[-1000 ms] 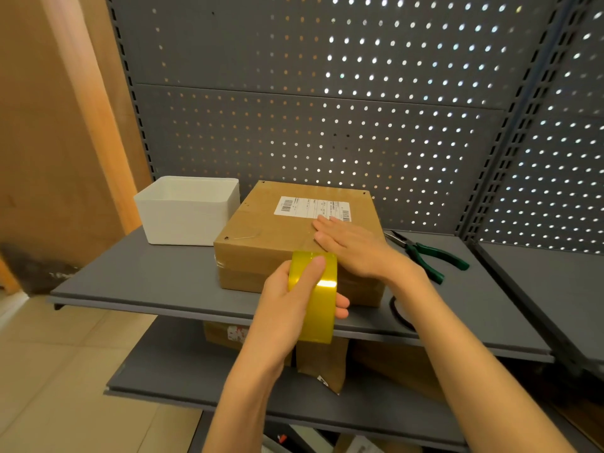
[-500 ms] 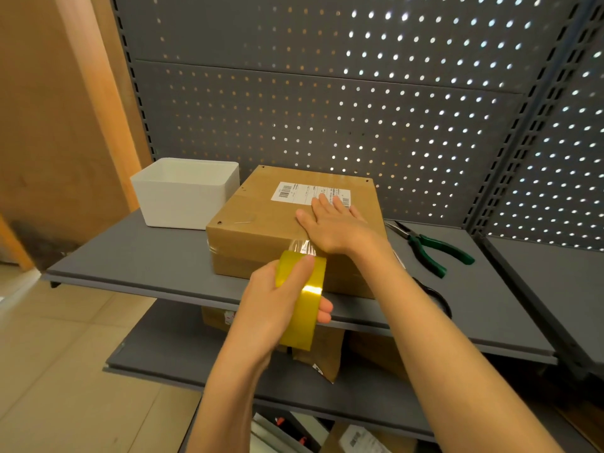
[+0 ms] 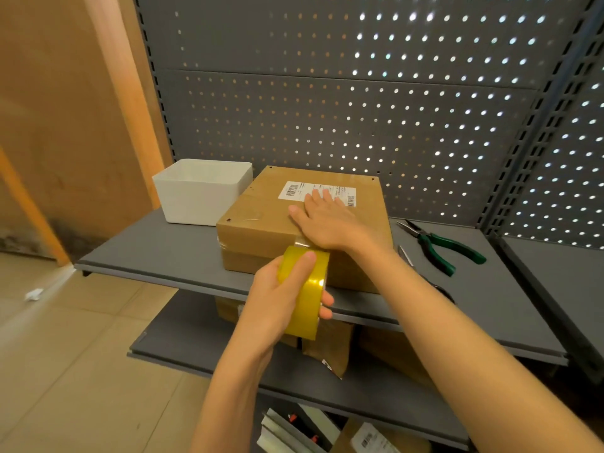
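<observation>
On the upper grey shelf (image 3: 157, 253), a cardboard box (image 3: 261, 210) is seen lying flat, just beside a white bin (image 3: 199, 194) on its left and near green-handled pliers (image 3: 441, 245) on its right.

A roll of yellow tape (image 3: 305, 289) is held just in front of the box's near edge by the left hand (image 3: 277, 299). One digit is laid over the roll's outer face, and the fingertips are hooked through the core. A short clear strip is drawn from the roll up onto the box's top edge.

The right hand (image 3: 327, 220) is laid flat on the box top, fingers straight. Its heel is over the strip's end and its fingertips reach the printed label (image 3: 294, 189).

Handling, as judged:
- **Roll:** light, stiff and smooth-faced. It is best taken through the core, so that it can turn.
- **Free strip:** thin, sticky and apt to fold on itself. It is best kept taut.
- **Box:** stiff, yet perhaps light enough to slide. It is best pinned from above.
</observation>
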A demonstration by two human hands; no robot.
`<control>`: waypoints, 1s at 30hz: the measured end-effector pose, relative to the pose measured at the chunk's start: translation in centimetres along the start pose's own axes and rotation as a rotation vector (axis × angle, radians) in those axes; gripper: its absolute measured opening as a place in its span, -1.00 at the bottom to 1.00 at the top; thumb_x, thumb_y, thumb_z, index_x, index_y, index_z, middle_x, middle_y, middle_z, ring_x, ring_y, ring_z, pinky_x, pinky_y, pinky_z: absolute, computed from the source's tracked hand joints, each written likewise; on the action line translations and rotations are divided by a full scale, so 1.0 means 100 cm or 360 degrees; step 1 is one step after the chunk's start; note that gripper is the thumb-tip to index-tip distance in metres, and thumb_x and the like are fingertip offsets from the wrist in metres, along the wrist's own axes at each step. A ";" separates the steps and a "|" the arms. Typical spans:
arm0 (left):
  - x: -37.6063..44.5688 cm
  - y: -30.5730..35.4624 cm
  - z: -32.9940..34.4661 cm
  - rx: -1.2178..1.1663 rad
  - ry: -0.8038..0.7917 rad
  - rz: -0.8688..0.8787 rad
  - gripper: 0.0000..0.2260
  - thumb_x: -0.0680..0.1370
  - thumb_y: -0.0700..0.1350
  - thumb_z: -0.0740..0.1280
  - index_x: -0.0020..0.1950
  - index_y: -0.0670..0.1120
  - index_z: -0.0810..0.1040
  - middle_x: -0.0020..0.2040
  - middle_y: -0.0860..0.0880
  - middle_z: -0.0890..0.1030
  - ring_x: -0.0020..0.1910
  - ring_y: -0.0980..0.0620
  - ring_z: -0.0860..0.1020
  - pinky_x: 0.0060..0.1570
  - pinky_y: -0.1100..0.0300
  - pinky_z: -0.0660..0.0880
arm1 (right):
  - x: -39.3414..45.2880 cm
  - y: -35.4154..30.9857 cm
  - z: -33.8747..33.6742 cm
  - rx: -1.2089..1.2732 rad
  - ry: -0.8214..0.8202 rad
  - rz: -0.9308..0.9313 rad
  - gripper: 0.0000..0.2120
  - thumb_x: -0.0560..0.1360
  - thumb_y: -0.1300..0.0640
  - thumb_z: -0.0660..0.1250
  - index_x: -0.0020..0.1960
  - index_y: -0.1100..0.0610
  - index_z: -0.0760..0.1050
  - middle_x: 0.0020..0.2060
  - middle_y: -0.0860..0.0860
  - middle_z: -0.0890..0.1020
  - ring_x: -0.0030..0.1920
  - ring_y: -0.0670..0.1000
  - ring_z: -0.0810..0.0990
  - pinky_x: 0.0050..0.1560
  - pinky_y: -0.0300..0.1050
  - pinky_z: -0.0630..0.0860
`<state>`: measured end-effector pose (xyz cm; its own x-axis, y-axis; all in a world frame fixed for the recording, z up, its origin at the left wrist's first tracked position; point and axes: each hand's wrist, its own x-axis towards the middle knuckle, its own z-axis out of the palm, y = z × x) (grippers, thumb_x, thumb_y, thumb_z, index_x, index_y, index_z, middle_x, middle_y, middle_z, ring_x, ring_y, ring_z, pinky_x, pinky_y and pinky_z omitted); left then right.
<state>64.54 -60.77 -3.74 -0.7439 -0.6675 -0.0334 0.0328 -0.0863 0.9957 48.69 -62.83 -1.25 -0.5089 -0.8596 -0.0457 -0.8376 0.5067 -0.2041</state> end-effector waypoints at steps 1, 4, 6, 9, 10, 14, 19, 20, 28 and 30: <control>0.000 0.001 0.001 -0.0004 0.0015 -0.0001 -0.72 0.57 0.00 0.21 0.03 -0.21 0.53 -0.45 -0.07 0.63 -0.51 0.07 0.58 -0.42 0.23 0.56 | 0.003 -0.003 0.002 -0.0026 -0.0010 -0.0019 -0.41 0.63 -0.12 -0.21 0.53 0.21 -0.15 0.53 0.09 -0.12 0.52 0.06 -0.17 0.48 0.01 -0.20; -0.002 0.001 0.004 0.0017 0.0092 -0.0001 -0.74 0.57 0.00 0.22 0.00 -0.18 0.54 -0.46 -0.07 0.62 -0.51 0.07 0.59 -0.41 0.22 0.56 | 0.011 -0.005 0.004 -0.0028 -0.0051 0.0015 -0.43 0.63 -0.11 -0.23 0.53 0.16 -0.18 0.53 0.05 -0.15 0.52 0.02 -0.18 0.48 0.00 -0.22; -0.003 0.000 0.006 0.0037 0.0152 -0.0022 -0.75 0.57 0.02 0.22 -0.02 -0.14 0.54 -0.46 -0.07 0.63 -0.50 0.07 0.59 -0.38 0.19 0.57 | 0.012 -0.004 0.004 -0.0024 -0.0057 0.0024 -0.44 0.63 -0.10 -0.23 0.53 0.15 -0.18 0.53 0.04 -0.15 0.52 0.02 -0.18 0.48 0.00 -0.22; -0.004 0.000 0.009 0.0068 0.0193 -0.0060 -0.74 0.57 0.04 0.22 -0.04 -0.13 0.54 -0.45 -0.06 0.63 -0.49 0.06 0.60 -0.35 0.19 0.58 | 0.013 -0.004 0.005 -0.0024 -0.0039 0.0018 -0.45 0.63 -0.09 -0.24 0.53 0.15 -0.18 0.53 0.03 -0.15 0.52 0.02 -0.18 0.48 0.00 -0.22; -0.005 0.000 0.009 0.0071 0.0203 -0.0072 -0.74 0.57 0.04 0.22 -0.06 -0.13 0.55 -0.46 -0.06 0.63 -0.51 0.07 0.60 -0.37 0.21 0.57 | 0.013 -0.003 0.006 -0.0026 -0.0036 0.0015 -0.46 0.63 -0.08 -0.24 0.53 0.14 -0.17 0.53 0.03 -0.15 0.52 0.01 -0.18 0.48 0.00 -0.22; -0.009 -0.005 0.006 0.0071 0.0248 -0.0166 -0.72 0.57 0.03 0.22 -0.17 -0.16 0.53 -0.53 -0.06 0.59 -0.59 0.09 0.55 -0.52 0.33 0.51 | 0.014 -0.003 0.007 -0.0023 -0.0017 0.0014 -0.46 0.63 -0.06 -0.25 0.53 0.16 -0.17 0.53 0.03 -0.14 0.52 0.01 -0.17 0.48 0.00 -0.21; -0.010 -0.007 0.005 0.0061 0.0286 -0.0201 -0.73 0.56 0.03 0.24 -0.17 -0.15 0.52 -0.54 -0.06 0.58 -0.61 0.07 0.53 -0.53 0.32 0.50 | 0.014 -0.002 0.009 -0.0019 0.0026 -0.0011 -0.45 0.63 -0.07 -0.25 0.54 0.16 -0.16 0.53 0.03 -0.13 0.52 0.02 -0.16 0.48 0.01 -0.19; -0.010 -0.006 0.005 0.0054 0.0297 -0.0220 -0.75 0.56 0.03 0.24 -0.15 -0.13 0.52 -0.54 -0.06 0.58 -0.62 0.06 0.53 -0.53 0.31 0.50 | 0.014 -0.002 0.009 -0.0012 0.0035 -0.0015 -0.45 0.63 -0.08 -0.25 0.54 0.16 -0.16 0.53 0.04 -0.12 0.52 0.02 -0.16 0.49 0.01 -0.19; -0.013 -0.006 0.007 0.0438 0.0622 -0.0031 -0.73 0.51 0.11 0.31 0.00 -0.05 0.35 -0.16 -0.03 0.52 -0.46 0.18 0.59 -0.49 0.39 0.44 | 0.002 0.001 0.007 0.0306 0.0379 -0.0091 -0.46 0.62 -0.11 -0.12 0.49 0.17 0.16 0.48 0.08 0.21 0.48 0.09 0.13 0.44 0.03 0.07; -0.010 -0.005 0.004 0.0513 0.0597 -0.0015 -0.74 0.46 0.13 0.35 -0.02 0.05 0.35 -0.04 -0.06 0.55 -0.20 -0.02 0.63 -0.17 0.08 0.57 | -0.001 0.001 0.007 0.0660 0.0586 -0.0103 -0.52 0.61 -0.11 -0.02 0.40 0.12 0.34 0.38 0.05 0.40 0.39 0.10 0.32 0.35 0.03 0.25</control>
<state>64.96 -59.77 -4.18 -0.4498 -0.8930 -0.0121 -0.2251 0.1002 0.9692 48.84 -62.72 -1.91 -0.5570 -0.7708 0.3093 -0.7590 0.3212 -0.5663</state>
